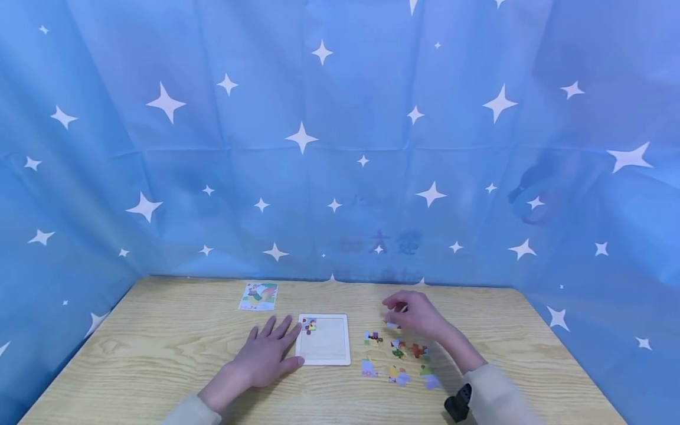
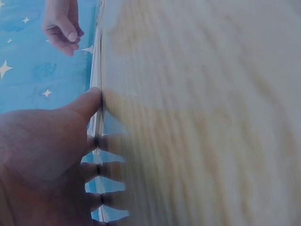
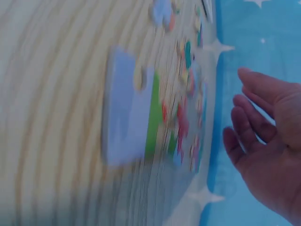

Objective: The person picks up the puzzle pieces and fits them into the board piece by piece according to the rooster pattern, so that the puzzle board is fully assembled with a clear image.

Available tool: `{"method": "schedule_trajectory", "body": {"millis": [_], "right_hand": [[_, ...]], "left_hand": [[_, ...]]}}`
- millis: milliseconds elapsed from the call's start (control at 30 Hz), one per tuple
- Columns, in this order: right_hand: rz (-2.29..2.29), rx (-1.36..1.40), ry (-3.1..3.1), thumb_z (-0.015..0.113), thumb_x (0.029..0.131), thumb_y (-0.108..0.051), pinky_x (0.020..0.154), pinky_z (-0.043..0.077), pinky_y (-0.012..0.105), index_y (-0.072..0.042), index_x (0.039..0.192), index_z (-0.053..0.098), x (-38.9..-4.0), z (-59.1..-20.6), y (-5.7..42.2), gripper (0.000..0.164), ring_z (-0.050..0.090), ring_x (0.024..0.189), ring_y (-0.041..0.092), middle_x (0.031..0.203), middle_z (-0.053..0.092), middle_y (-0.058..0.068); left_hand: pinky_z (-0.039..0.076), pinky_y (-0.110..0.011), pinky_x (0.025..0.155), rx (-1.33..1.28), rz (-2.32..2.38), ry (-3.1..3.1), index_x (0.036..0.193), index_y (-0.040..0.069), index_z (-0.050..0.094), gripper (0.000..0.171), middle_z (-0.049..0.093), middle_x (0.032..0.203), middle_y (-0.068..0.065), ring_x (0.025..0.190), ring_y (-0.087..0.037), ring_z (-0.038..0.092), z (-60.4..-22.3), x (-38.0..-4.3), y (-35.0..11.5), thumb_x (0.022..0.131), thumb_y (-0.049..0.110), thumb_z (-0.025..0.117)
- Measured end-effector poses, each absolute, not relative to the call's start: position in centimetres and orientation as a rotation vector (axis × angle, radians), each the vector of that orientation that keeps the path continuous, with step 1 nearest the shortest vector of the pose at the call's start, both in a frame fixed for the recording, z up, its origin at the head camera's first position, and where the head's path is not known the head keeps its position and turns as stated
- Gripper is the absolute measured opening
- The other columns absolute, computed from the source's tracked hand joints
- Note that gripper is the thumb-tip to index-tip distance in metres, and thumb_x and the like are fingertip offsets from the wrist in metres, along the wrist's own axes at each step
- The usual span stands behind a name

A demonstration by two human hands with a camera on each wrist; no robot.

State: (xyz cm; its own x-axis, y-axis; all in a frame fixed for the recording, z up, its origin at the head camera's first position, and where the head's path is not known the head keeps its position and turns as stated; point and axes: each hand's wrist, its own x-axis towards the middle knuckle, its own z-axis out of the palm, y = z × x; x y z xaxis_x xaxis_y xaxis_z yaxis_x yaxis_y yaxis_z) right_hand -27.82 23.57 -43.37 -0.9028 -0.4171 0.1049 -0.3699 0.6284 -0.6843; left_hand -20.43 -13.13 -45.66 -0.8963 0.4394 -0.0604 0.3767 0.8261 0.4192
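Observation:
A white square puzzle tray (image 1: 329, 343) lies mid-table, with a small colourful puzzle piece (image 1: 309, 324) in its upper left corner. My left hand (image 1: 265, 357) rests flat, fingers spread and touching the tray's left side. Above the far loose pieces hovers my right hand (image 1: 417, 313). Its fingers are loosely bent and apart from the thumb, with nothing between them in the right wrist view. Partly hidden just below it lies a puzzle piece (image 1: 392, 324). A lavender and green puzzle piece (image 3: 129, 113) looms nearest the right wrist camera.
Right of the tray, several loose puzzle pieces (image 1: 398, 374) lie spread on the wooden table (image 1: 186, 330). A printed picture card (image 1: 258, 296) lies at the back left. Behind the table hangs a blue curtain (image 1: 361, 88) with white stars.

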Motion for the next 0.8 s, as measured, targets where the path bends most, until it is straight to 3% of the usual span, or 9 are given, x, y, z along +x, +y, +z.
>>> {"method": "schedule_trajectory", "body": {"millis": [367, 800], "right_hand": [[-1.025, -0.586, 2.739, 0.080, 0.090, -0.010, 0.084, 0.056, 0.044, 0.002, 0.119, 0.072, -28.0, -44.0, 25.6, 0.032, 0.065, 0.101, 0.028, 0.114, 0.068, 0.010], [-1.041, -0.629, 2.713, 0.077, 0.092, -0.009, 0.074, 0.052, 0.032, 0.000, 0.113, 0.075, -28.8, -45.0, 26.3, 0.023, 0.059, 0.088, 0.018, 0.103, 0.065, 0.005]], "left_hand": [[0.018, -0.075, 0.112, 0.673, 0.606, 2.853, 0.158, 0.008, 0.041, 0.072, 0.030, 0.164, -0.020, 0.150, -0.051, 0.019, -45.9, -20.5, -13.2, 0.104, 0.052, 0.054], [0.017, -0.076, 0.111, 0.685, 0.613, 2.862, 0.158, 0.008, 0.040, 0.073, 0.029, 0.165, -0.020, 0.150, -0.052, 0.018, -46.2, -20.7, -13.3, 0.104, 0.054, 0.053]]}}
